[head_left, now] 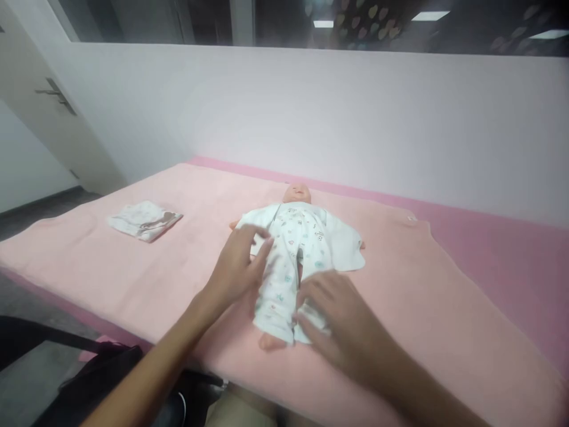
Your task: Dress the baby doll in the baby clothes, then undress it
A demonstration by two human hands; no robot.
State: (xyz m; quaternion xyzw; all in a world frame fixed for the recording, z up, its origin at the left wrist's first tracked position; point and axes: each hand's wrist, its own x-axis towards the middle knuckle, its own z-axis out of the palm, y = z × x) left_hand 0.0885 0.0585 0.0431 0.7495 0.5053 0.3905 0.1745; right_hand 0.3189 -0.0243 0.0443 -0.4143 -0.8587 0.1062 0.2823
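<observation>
A baby doll (297,193) lies on its back with its head toward the wall. It wears a white top (344,240) with wide sleeves spread sideways and white printed trousers (278,290). One bare foot sticks out of the near trouser end. My left hand (242,255) is over the edge of the trousers at the doll's hip, fingers curved and apart, with nothing visible between them. Over the lower part of the other trouser leg is my right hand (331,308). Its thumb and fingers are parted around the cloth, and it hides that foot.
A pink blanket (422,308) covers the table over a darker pink mat (489,261). Folded white printed cloth (144,220) lies to the left. Behind stands a white wall (333,118) with a window above. A black bag or chair part (98,379) is at the lower left.
</observation>
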